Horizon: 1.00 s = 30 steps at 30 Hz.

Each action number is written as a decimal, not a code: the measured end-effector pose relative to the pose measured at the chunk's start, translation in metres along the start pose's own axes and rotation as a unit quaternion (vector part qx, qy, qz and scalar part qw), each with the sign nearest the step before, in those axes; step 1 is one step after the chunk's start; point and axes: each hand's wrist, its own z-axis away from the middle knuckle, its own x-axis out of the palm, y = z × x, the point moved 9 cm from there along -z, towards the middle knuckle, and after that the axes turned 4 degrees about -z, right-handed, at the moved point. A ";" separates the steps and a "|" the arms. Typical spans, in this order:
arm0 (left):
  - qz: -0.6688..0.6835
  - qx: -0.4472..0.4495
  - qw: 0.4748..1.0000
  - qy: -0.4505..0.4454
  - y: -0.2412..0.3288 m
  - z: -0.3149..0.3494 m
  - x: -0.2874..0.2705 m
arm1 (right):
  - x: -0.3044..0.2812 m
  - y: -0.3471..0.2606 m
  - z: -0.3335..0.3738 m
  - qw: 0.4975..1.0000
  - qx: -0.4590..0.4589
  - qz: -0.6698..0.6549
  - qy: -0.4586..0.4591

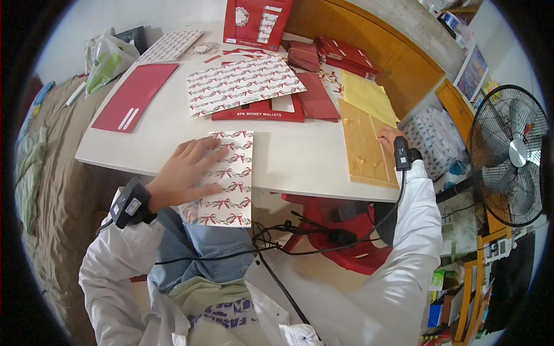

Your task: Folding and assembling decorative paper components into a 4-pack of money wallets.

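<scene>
My left hand (pixel 186 174) lies with fingers spread on a narrow white card wallet (pixel 234 199) printed with green garlands and red bows. The wallet juts over the table's front edge, above my lap. At the right, my right hand (pixel 390 138) has its fingers drawn together at the edge of a tan, shiny sheet (pixel 366 151) with small raised spots. What the fingertips pinch, if anything, is too small to make out. A yellow sheet (pixel 369 95) lies just beyond, partly against the tan one.
A patterned stack (pixel 248 83) rests on a red printed carton (pixel 259 111) mid-table. Red wallets (pixel 346 56) are piled at the back, near an upright red box (pixel 257 23). One red wallet (pixel 135 95) lies left. Cables (pixel 277 245) cross my lap; a fan (pixel 511 153) stands right.
</scene>
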 end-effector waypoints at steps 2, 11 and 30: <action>-0.002 -0.002 1.000 0.003 0.001 -0.001 0.000 | 0.000 0.000 -0.001 1.000 0.007 0.024 -0.009; -0.008 0.001 1.000 0.004 -0.001 0.000 0.002 | 0.006 -0.007 0.001 0.995 0.027 0.083 -0.039; -0.037 0.020 0.998 0.042 0.004 0.000 -0.004 | 0.012 0.035 -0.004 0.999 0.026 0.041 0.017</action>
